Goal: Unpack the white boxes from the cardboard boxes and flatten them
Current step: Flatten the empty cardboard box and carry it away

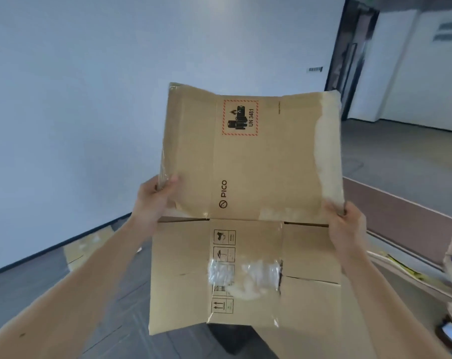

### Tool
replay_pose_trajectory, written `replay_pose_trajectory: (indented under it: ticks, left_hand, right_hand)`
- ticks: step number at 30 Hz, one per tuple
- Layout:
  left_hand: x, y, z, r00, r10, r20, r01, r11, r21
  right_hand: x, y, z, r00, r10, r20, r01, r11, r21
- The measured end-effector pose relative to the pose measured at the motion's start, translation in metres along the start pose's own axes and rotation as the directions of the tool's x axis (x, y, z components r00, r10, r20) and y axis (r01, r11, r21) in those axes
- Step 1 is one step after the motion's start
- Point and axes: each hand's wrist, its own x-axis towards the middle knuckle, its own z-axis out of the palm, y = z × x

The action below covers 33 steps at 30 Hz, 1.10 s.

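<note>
- Flattening step: left grip (155, 198) and right grip (345, 224) each clasp a side edge of the collapsed cardboard box (248, 164).
- Next, probably: lay it down flat.

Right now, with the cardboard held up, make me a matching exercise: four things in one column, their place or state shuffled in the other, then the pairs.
Things:
1. left hand
2. right hand
3. UN 3481 label
4. crumpled clear tape

Place or state:
A. on the lower panel, partly over the handling symbols
B. grips the flattened cardboard box at its right edge
C. on the upper panel, inside a red hatched border
D. grips the box's left edge

Pairs: 1-D, 2-B, 3-C, 4-A.
</note>
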Motion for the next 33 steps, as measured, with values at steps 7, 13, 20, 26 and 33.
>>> replay_pose_trajectory:
  ticks: [7,13,20,26,33]
  left_hand:
    - [0.038,0.003,-0.179,0.98,0.024,-0.198,-0.024,1.0,0.004]
    - [0.064,-0.004,-0.309,0.91,0.053,-0.411,-0.031,0.998,0.059]
    - [0.088,-0.026,-0.414,0.858,0.039,-0.512,-0.017,0.999,0.049]
    - [0.124,-0.051,-0.462,0.821,-0.021,-0.571,0.021,1.0,-0.006]
    - [0.206,-0.091,-0.498,0.774,-0.074,-0.628,0.084,0.996,-0.014]
  right_hand:
    - [-0.033,-0.073,0.175,0.962,-0.132,0.238,0.129,0.991,0.028]
    - [-0.078,-0.119,0.331,0.895,-0.157,0.417,0.088,0.98,0.179]
    - [-0.114,-0.14,0.46,0.818,-0.192,0.542,0.096,0.975,0.2]
    - [-0.116,-0.152,0.547,0.778,-0.235,0.583,0.133,0.968,0.213]
    - [-0.091,-0.142,0.668,0.732,-0.216,0.646,0.102,0.973,0.209]
